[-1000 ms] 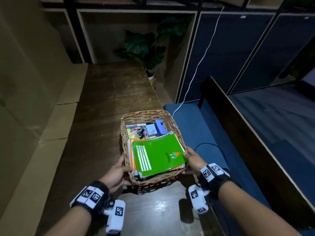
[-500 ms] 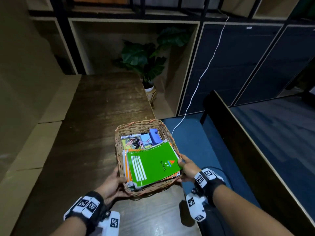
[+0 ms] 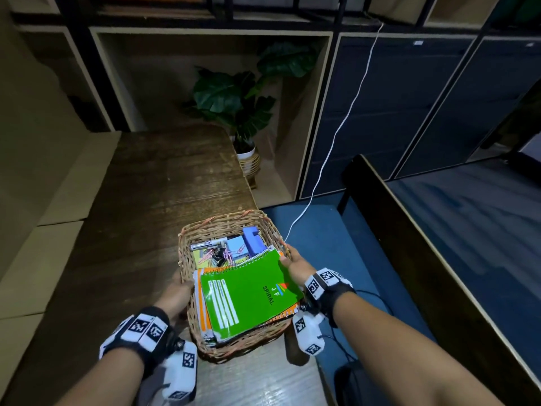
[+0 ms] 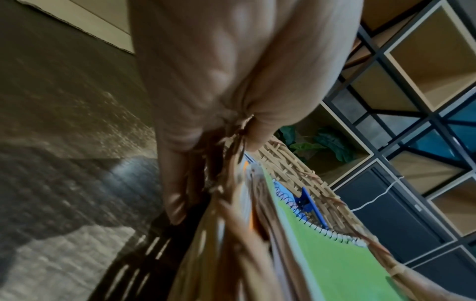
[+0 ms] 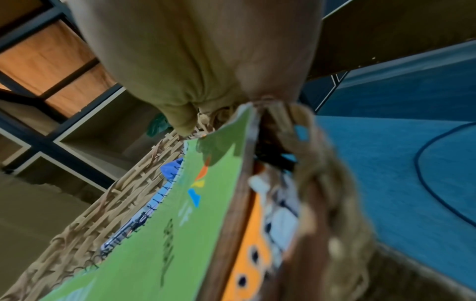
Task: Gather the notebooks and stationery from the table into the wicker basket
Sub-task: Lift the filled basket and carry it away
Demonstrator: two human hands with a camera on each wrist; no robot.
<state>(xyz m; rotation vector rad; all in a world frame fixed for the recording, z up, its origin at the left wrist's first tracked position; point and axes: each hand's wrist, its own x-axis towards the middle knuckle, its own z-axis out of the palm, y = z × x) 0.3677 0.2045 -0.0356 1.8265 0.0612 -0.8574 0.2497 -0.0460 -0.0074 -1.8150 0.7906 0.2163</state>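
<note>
Left hand: fingers curled, gripping wicker basket left rim. Right hand: gripping right rim, thumb on top.

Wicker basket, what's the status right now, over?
Left hand and right hand grip opposite rims of woven wicker basket. Green spiral notebook tops the load. Nothing in the way.

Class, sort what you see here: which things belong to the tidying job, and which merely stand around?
Job:
wicker basket, gripped by left hand and right hand
green notebook
orange notebook
paper clips
blue stapler

Bystanders:
potted plant
white cable
shelving
</note>
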